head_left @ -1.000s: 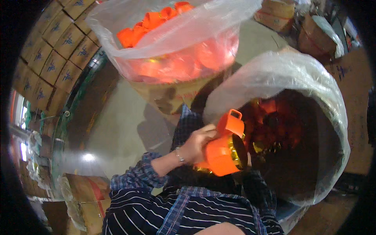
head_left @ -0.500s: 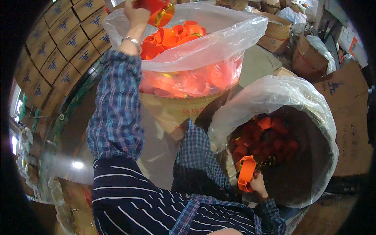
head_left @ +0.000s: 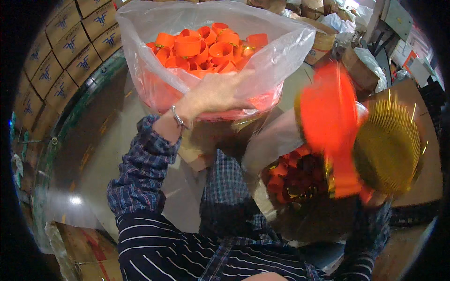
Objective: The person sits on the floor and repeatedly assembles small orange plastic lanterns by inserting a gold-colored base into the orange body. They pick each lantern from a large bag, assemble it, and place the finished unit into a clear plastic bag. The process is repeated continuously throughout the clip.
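My left hand [head_left: 222, 93] reaches across the front of a clear plastic bag [head_left: 183, 79], its fingers stretched out and nothing visible in them. Short orange ring-shaped pieces [head_left: 188, 46], some with gold edging, heap up inside that bag. On the right, my right hand [head_left: 373, 199] is closed at the bottom of raised orange pieces [head_left: 330, 112], smeared by motion. A round, ribbed gold piece [head_left: 389, 147] is raised beside them; its exact join is hidden. Below lie more red-orange pieces [head_left: 276, 180] in a second container, partly hidden behind the raised ones.
Stacked cardboard boxes [head_left: 65, 47] line the left side. Behind on the right stand an open carton [head_left: 365, 70] and plastic sacks [head_left: 337, 22]. A flattened cardboard sheet [head_left: 412, 187] rises beyond the second container. My knee [head_left: 220, 182] is between the two containers.
My left hand has come down from above the heap to the bag's front, without the orange piece it held. My right hand has risen out of the second container with orange and gold pieces.
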A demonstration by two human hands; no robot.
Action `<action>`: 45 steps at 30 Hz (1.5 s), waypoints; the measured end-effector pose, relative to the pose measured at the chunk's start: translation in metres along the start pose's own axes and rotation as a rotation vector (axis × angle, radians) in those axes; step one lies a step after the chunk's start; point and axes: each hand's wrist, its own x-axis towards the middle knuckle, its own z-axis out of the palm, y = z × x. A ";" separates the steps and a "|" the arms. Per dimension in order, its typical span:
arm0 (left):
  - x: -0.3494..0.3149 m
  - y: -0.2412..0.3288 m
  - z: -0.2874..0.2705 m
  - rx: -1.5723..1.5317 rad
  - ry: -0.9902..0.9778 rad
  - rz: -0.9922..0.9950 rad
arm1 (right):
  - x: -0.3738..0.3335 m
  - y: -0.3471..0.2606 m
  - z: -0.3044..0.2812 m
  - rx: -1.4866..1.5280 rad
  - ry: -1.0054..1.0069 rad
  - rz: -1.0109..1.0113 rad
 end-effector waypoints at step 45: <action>-0.081 0.140 0.501 0.087 -0.611 0.097 | -0.298 0.402 0.109 -0.088 0.010 0.946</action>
